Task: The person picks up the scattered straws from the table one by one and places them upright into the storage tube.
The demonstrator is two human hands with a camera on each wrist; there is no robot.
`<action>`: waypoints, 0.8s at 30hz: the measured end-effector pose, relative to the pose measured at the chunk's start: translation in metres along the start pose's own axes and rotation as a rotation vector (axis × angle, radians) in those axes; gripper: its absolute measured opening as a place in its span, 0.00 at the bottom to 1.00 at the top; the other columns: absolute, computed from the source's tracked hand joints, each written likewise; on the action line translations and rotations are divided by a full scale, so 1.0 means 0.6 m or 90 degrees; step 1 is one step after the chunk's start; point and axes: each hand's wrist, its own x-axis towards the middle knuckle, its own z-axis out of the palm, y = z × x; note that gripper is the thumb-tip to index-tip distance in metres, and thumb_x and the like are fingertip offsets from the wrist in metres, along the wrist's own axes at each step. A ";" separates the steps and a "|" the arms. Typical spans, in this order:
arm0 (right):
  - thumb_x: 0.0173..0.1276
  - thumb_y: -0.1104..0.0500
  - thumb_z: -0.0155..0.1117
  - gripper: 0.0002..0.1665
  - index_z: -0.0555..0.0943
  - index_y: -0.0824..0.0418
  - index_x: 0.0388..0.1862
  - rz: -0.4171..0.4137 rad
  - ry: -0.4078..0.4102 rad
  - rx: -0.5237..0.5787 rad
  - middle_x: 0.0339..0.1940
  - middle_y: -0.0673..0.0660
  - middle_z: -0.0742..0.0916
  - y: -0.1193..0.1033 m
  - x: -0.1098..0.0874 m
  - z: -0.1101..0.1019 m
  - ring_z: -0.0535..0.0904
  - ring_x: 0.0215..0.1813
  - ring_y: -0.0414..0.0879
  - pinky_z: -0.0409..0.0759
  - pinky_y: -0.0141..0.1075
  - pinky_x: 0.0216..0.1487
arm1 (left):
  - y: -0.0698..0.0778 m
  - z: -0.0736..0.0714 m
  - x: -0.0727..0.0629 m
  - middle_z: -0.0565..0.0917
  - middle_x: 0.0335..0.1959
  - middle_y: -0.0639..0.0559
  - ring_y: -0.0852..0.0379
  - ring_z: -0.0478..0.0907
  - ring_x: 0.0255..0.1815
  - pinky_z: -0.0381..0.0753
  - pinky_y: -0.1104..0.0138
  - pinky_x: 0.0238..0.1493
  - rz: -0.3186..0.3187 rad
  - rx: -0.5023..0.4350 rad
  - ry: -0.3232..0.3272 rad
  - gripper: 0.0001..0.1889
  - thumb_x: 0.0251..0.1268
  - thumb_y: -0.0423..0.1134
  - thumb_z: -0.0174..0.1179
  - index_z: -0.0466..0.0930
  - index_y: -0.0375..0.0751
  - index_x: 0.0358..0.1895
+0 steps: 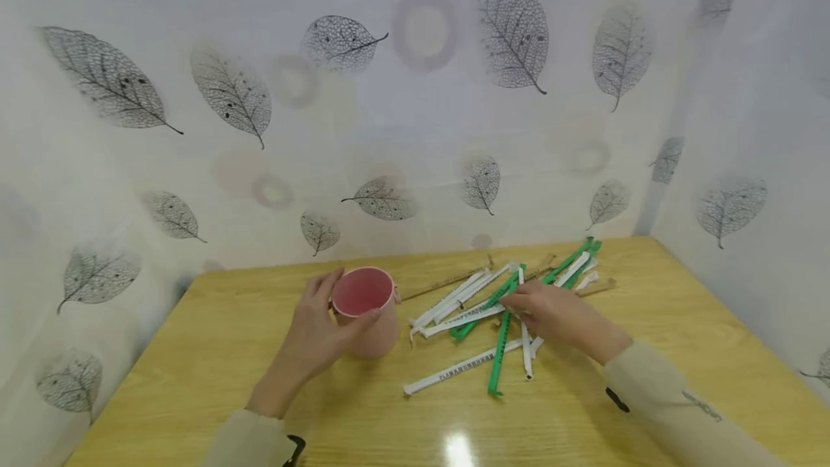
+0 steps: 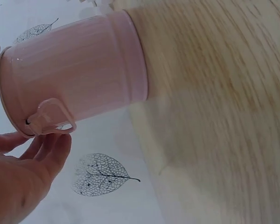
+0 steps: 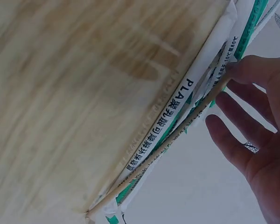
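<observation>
A small pink bucket (image 1: pixel 379 334) with little side loops stands upright on the table. My left hand (image 1: pixel 310 341) grips it near the rim, thumb on one side and fingers on the other beside a loop (image 2: pixel 58 114). Right of it lies a loose pile of wrapped straws: white ones (image 1: pixel 447 373), green ones (image 1: pixel 499 359) and brown ones (image 1: pixel 447 282). Over this pile, my right hand (image 1: pixel 560 314) pinches the end of a brown wrapped straw (image 3: pixel 191 116) between thumb and forefinger. Its other fingers are loosely bent; the exact contact is partly hidden.
The yellow wood-grain table (image 1: pixel 363 416) ends at a pale cloth backdrop (image 1: pixel 415 128) printed with dark leaves, behind and at both sides. More green straws (image 1: pixel 573 261) fan out at the far right of the pile, past my right hand.
</observation>
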 end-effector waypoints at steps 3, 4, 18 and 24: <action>0.68 0.68 0.68 0.15 0.87 0.60 0.53 0.006 0.006 0.007 0.44 0.54 0.90 0.002 -0.004 0.002 0.87 0.45 0.50 0.87 0.41 0.44 | -0.002 0.003 0.001 0.70 0.70 0.36 0.37 0.77 0.64 0.84 0.47 0.58 -0.012 -0.013 -0.006 0.48 0.58 0.57 0.74 0.65 0.32 0.75; 0.68 0.68 0.68 0.14 0.87 0.60 0.52 0.002 0.011 0.008 0.44 0.53 0.90 0.002 -0.005 0.003 0.87 0.44 0.49 0.87 0.40 0.43 | -0.003 0.004 0.001 0.71 0.70 0.36 0.37 0.77 0.64 0.84 0.47 0.58 -0.016 -0.019 -0.008 0.48 0.58 0.57 0.74 0.65 0.32 0.74; 0.66 0.67 0.71 0.10 0.85 0.60 0.46 -0.205 0.295 0.036 0.37 0.51 0.85 0.011 0.021 -0.038 0.80 0.32 0.38 0.78 0.24 0.32 | -0.017 0.012 0.004 0.71 0.70 0.41 0.42 0.76 0.66 0.84 0.50 0.60 -0.041 -0.075 -0.013 0.48 0.55 0.56 0.76 0.64 0.38 0.75; 0.72 0.66 0.61 0.08 0.85 0.64 0.45 -0.237 0.373 0.116 0.39 0.55 0.86 -0.007 0.058 -0.093 0.81 0.35 0.41 0.80 0.26 0.36 | -0.024 0.016 0.003 0.72 0.69 0.41 0.43 0.76 0.65 0.85 0.52 0.58 -0.042 -0.106 -0.004 0.48 0.54 0.54 0.78 0.63 0.39 0.74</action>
